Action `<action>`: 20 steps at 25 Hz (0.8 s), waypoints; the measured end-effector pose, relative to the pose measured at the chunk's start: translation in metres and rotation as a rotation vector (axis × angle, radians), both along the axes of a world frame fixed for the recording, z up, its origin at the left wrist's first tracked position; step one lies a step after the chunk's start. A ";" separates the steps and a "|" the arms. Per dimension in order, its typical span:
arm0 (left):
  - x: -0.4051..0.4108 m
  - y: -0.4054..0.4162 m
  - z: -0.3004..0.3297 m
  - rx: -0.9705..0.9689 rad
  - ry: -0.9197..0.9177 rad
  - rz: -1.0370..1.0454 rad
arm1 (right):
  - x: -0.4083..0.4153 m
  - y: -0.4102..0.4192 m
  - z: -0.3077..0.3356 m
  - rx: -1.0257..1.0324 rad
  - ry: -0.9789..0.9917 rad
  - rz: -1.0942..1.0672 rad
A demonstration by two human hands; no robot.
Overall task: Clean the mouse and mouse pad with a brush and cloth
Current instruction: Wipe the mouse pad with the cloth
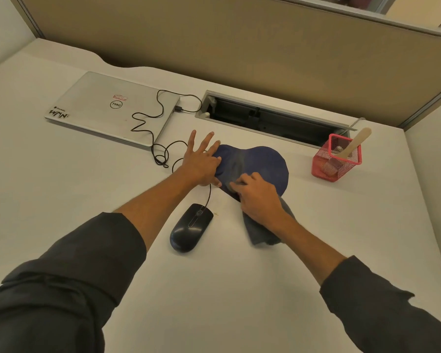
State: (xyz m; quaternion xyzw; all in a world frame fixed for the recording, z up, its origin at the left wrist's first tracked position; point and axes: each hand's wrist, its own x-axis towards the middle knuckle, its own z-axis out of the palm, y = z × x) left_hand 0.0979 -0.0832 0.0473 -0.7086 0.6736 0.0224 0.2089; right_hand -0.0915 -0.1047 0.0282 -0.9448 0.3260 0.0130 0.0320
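On white desk (pixel 61 189), mouse pad (pixel 262 161) before tan partition (pixel 214 42).

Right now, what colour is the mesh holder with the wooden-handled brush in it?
Red: the wire-mesh holder shows plainly in the head view, near the desk's right end.

Black mouse (pixel 191 227) beside blue mouse pad (pixel 262 159)

The mouse pad (pixel 262 164) lies at the frame's centre on the desk (pixel 61 189), with the left hand (pixel 201 165) on its left edge and the right hand (pixel 259 197) on its lower part, over the cloth (pixel 259 231). The mouse (pixel 191 227) sits below and left of the pad, its cable (pixel 153 128) running up over the laptop (pixel 112 108) at upper left. At right stands a mesh holder (pixel 335 161) with the brush (pixel 351 146) in it, just below the desk's cable slot (pixel 273 118).
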 end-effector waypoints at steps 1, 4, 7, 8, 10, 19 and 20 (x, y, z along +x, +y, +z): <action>0.001 0.000 0.000 -0.004 0.004 0.003 | 0.004 -0.014 -0.004 -0.026 0.001 -0.047; 0.001 0.000 -0.001 -0.005 0.006 0.011 | 0.025 -0.058 -0.012 -0.060 -0.008 -0.157; 0.000 -0.001 -0.001 -0.014 0.009 0.015 | 0.040 -0.080 -0.013 -0.052 -0.027 -0.216; -0.001 -0.001 0.000 -0.013 0.009 0.017 | 0.043 -0.078 -0.011 -0.066 -0.012 -0.221; -0.002 -0.001 0.001 -0.006 0.002 0.020 | 0.042 -0.060 -0.007 -0.125 0.045 -0.178; -0.001 0.002 -0.002 -0.007 -0.005 0.012 | -0.003 -0.015 -0.010 -0.132 0.036 -0.013; -0.001 0.002 -0.003 -0.007 -0.005 0.016 | 0.003 -0.033 -0.012 -0.145 0.050 -0.082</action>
